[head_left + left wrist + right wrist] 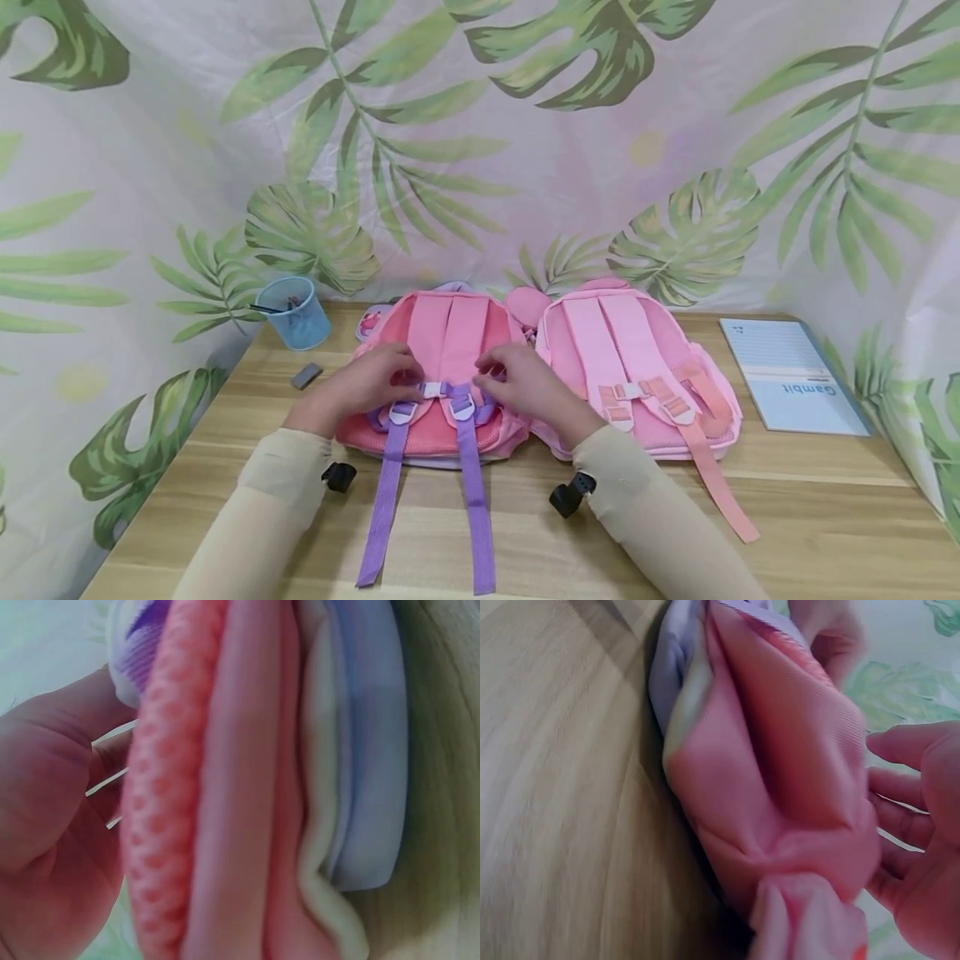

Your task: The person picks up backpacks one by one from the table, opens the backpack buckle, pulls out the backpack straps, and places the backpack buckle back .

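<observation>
A pink backpack point(431, 333) lies on its front, its back panel and shoulder straps facing up. A white buckle point(432, 389) joins purple webbing point(454, 389) across the straps, and two purple strap tails point(470, 500) hang toward the front of the table. My left hand point(372, 379) is over the bag's left side, fingertips right beside the buckle. In the left wrist view the thumb point(75, 712) reaches to the purple webbing, partly hidden by the bag's edge. My right hand point(528, 383) hovers at the right strap with fingers loosely bent and apart, nothing between them.
A second, lighter pink backpack point(600, 333) with a peach strap point(716, 483) lies just to the right. A blue mesh pen cup point(303, 321) and a grey eraser point(306, 376) are at the left. A notebook point(795, 375) rests at the right edge of the wooden table point(600, 550).
</observation>
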The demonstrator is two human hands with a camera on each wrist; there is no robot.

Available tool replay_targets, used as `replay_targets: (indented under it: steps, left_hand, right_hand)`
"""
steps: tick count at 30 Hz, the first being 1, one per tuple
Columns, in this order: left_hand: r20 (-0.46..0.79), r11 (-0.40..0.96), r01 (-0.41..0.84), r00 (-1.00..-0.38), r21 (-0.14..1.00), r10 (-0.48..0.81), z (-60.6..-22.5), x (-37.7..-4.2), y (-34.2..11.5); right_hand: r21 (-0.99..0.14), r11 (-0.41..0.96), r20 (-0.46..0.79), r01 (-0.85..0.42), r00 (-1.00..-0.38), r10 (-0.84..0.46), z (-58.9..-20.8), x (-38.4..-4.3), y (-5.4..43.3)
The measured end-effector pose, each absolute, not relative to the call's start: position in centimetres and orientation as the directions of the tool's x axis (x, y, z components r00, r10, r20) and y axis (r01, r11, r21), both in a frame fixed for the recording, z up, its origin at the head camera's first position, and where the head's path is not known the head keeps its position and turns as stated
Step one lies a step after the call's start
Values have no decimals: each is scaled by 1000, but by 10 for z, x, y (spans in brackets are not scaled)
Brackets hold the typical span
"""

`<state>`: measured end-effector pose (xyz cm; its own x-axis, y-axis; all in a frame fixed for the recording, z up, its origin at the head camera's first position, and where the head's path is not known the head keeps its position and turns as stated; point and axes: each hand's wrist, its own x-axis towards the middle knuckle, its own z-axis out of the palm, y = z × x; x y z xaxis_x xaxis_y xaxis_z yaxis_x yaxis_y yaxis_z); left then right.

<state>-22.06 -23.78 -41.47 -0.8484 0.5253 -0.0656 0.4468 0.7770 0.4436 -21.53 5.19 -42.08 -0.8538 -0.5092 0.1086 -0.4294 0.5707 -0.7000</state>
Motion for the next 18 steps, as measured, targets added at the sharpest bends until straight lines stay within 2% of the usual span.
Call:
replay_targets:
  steps: [8,18]
  left_hand:
    - [-43,746,503,-817,436,576,-421,-225,-238]
    - [-65,721,520,-789,459,610,-418,-228,-239]
  right_hand:
    - [-687,583,56,-434,-831,-553,-425,-221,27]
    - [-550,657,20,-516,-794,-608,-426,-222,-2]
